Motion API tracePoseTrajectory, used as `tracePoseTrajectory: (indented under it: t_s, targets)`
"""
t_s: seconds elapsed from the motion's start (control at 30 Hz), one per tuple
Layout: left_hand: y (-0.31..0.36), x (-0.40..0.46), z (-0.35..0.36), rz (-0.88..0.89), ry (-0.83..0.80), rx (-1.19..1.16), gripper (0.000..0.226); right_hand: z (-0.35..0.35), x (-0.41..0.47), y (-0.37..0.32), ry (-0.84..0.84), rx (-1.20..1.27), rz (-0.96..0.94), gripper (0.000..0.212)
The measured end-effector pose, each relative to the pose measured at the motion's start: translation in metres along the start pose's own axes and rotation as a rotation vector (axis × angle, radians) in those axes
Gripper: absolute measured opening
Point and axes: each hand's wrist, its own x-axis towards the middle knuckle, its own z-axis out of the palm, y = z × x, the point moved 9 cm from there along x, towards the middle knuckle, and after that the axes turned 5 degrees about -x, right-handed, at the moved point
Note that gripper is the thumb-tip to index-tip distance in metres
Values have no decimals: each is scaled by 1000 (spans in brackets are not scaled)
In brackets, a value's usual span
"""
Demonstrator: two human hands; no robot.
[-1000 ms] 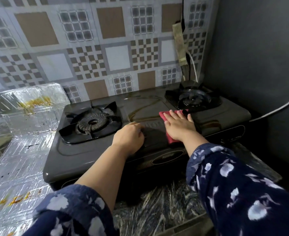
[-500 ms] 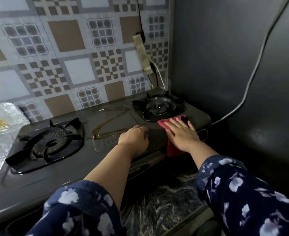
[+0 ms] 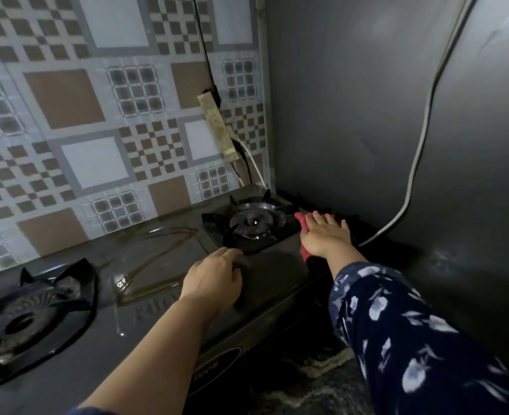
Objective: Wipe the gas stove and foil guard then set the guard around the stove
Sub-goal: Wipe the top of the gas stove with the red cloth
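Observation:
The dark two-burner gas stove (image 3: pixel 157 265) fills the lower left. Its right burner (image 3: pixel 251 224) sits near the corner, and its left burner (image 3: pixel 25 319) is at the frame's left edge. My right hand (image 3: pixel 325 235) lies flat on a red cloth (image 3: pixel 301 221), pressing it onto the stove's far right end beside the right burner. Just in front of that burner my left hand (image 3: pixel 214 280) rests on the stove top, fingers curled, holding nothing. The foil guard is out of view.
A patterned tile wall (image 3: pixel 97 130) stands behind the stove, with a power strip (image 3: pixel 219 127) and cords hanging on it. To the right is a dark grey wall (image 3: pixel 367 115), with a white cable (image 3: pixel 418 145) running down it. Wet streaks (image 3: pixel 157 259) mark the stove's middle.
My right hand has slid the red cloth from the stove's front right edge back to its far right end beside the burner. The view has swung right, so the foil guard has left the frame.

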Motion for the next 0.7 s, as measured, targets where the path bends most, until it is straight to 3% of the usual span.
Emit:
tracePoseTrajectory:
  t_s: [0.27,0.47,0.7]
  targets:
    - [-1,-15,3,-10,-6,-13,43,7,-55,-36,63,29,-65,56]
    - [-26,-47,-8,-98,-11,-27,40,16,-120,-118,115,54,-298,52]
    - [-78,-81,-41,-234,17,0,42,21,-152,-204,24,51,-510,53]
